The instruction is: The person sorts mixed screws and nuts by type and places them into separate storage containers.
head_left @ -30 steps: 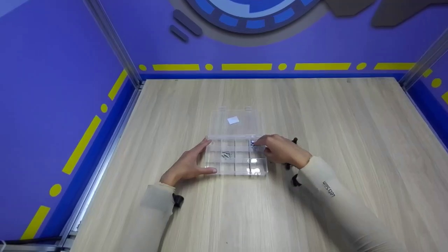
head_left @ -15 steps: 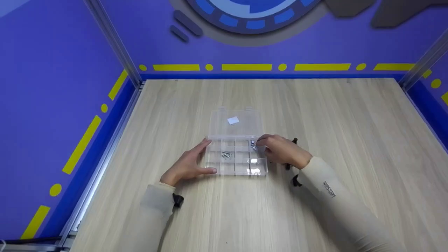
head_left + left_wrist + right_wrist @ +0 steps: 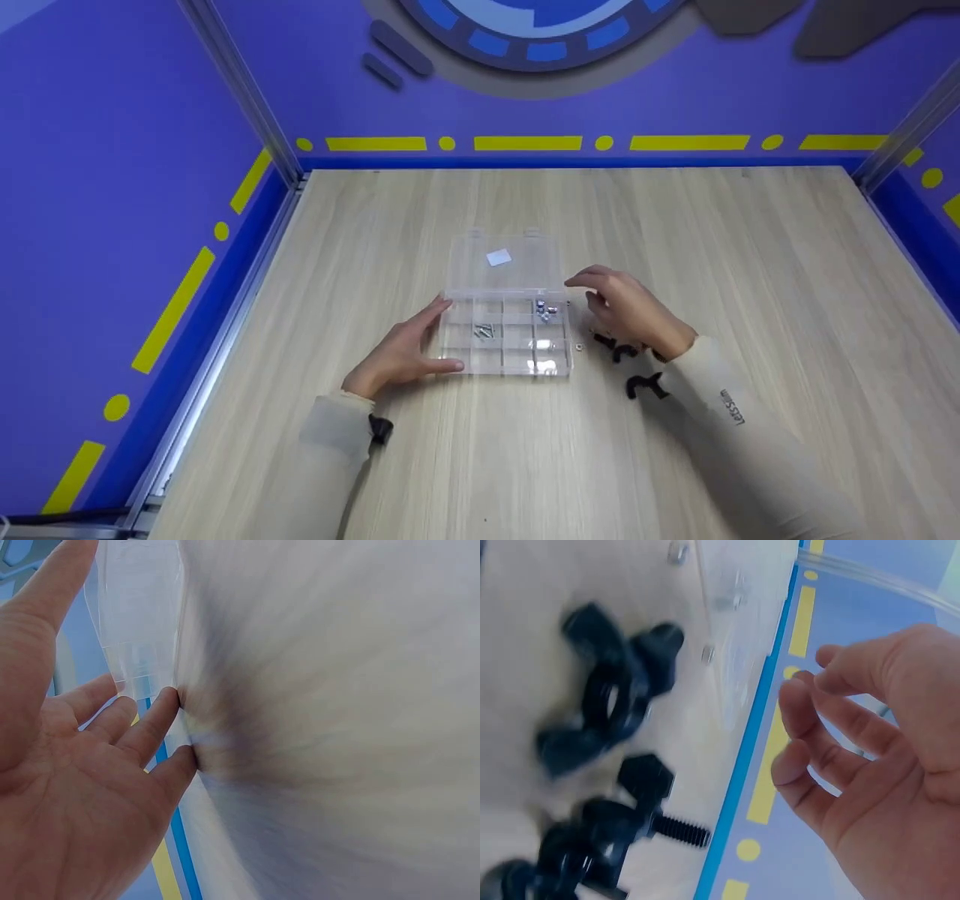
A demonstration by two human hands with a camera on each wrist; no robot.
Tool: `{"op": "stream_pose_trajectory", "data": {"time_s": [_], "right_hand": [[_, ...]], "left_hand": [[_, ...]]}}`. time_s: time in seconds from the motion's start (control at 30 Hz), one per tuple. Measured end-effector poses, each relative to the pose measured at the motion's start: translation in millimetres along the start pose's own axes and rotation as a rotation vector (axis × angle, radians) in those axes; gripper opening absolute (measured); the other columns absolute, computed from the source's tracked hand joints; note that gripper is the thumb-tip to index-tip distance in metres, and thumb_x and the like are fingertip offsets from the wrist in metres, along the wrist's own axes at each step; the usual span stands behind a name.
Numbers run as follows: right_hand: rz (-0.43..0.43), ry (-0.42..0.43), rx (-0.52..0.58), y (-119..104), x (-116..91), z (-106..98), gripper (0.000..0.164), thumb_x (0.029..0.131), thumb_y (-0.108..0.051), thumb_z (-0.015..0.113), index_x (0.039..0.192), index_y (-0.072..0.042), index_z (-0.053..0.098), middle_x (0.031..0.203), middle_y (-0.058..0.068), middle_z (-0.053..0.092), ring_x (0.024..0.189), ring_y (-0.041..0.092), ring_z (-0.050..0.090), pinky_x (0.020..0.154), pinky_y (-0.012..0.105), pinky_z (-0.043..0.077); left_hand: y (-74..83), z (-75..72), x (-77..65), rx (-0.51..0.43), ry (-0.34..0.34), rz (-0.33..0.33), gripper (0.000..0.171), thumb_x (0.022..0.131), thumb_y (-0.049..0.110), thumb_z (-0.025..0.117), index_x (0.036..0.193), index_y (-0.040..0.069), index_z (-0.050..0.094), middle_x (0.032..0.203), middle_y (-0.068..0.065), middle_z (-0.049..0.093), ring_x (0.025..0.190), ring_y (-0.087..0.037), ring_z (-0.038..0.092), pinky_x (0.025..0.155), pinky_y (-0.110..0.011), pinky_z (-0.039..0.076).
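Observation:
A clear plastic compartment box (image 3: 517,372) lies with its lid (image 3: 532,266) folded back. My left hand (image 3: 401,349) rests along its left side, fingers extended at the back corner and thumb at the front one. Several small silver screws (image 3: 484,331) fill a left-middle compartment. Small shiny metal pieces, apparently nuts (image 3: 543,310), sit in the back right compartment. My right hand (image 3: 630,304) hovers just right of the box, fingers loosely bent, with nothing visible between thumb and fingertips (image 3: 799,709).
Beneath the right forearm lie black parts: a wing-shaped piece (image 3: 641,386) and, in the right wrist view, a black threaded bolt (image 3: 681,829). A small nut (image 3: 579,347) lies beside the box's right wall. A white label (image 3: 499,257) is on the lid.
My right hand has lifted out of the back right compartment and moved right, uncovering the metal pieces there and the small nut beside the box. My left hand stays in place.

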State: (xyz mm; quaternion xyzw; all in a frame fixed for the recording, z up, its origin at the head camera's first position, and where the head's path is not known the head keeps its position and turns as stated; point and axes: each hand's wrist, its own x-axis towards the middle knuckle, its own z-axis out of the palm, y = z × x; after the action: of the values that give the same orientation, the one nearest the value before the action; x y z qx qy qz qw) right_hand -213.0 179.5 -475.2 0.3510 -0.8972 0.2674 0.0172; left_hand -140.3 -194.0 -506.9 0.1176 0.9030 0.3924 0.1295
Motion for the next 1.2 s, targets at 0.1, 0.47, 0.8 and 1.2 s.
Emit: {"op": "stream_pose_trajectory", "data": {"time_s": [0.1, 0.47, 0.8, 1.2], "right_hand": [[0.013, 0.039, -0.013, 7.0, -7.9, -3.1, 0.038, 0.091, 0.013, 0.059, 0.125, 0.000, 0.071, 0.119, 0.015, 0.071, 0.096, 0.027, 0.067, 0.081, 0.042, 0.058], [0.060, -0.054, -0.015, 24.8, -32.1, -3.5, 0.015, 0.086, 0.009, 0.073, 0.096, 0.000, 0.080, 0.096, 0.009, 0.074, 0.091, 0.025, 0.071, 0.080, 0.043, 0.060], [0.049, -0.113, -0.013, 30.5, -39.3, 0.1, 0.017, 0.083, 0.010, 0.073, 0.091, -0.002, 0.081, 0.094, 0.008, 0.072, 0.089, 0.023, 0.068, 0.075, 0.038, 0.059], [0.062, -0.099, -0.007, 30.6, -41.2, 2.3, 0.018, 0.084, 0.011, 0.072, 0.090, -0.003, 0.080, 0.095, 0.007, 0.072, 0.089, 0.023, 0.068, 0.076, 0.039, 0.059]], "left_hand": [[-0.4, 0.3, 0.3, -0.006, -0.001, 0.003, 0.110, 0.076, 0.041, 0.092, 0.164, 0.020, 0.030, 0.171, 0.000, 0.017, 0.156, -0.020, 0.019, 0.126, -0.042, 0.019], [-0.9, -1.5, -0.6, 0.007, -0.002, 0.011, 0.110, 0.076, 0.042, 0.092, 0.164, 0.019, 0.029, 0.171, 0.000, 0.018, 0.155, -0.021, 0.023, 0.126, -0.042, 0.020], [-0.3, 0.3, 1.0, 0.013, -0.003, -0.015, 0.112, 0.075, 0.043, 0.092, 0.164, 0.019, 0.028, 0.170, 0.002, 0.018, 0.155, -0.020, 0.020, 0.126, -0.041, 0.019], [-0.2, 0.1, 0.6, 0.013, -0.011, -0.040, 0.111, 0.076, 0.046, 0.091, 0.164, 0.023, 0.028, 0.171, 0.004, 0.017, 0.155, -0.018, 0.021, 0.126, -0.041, 0.019]]}}
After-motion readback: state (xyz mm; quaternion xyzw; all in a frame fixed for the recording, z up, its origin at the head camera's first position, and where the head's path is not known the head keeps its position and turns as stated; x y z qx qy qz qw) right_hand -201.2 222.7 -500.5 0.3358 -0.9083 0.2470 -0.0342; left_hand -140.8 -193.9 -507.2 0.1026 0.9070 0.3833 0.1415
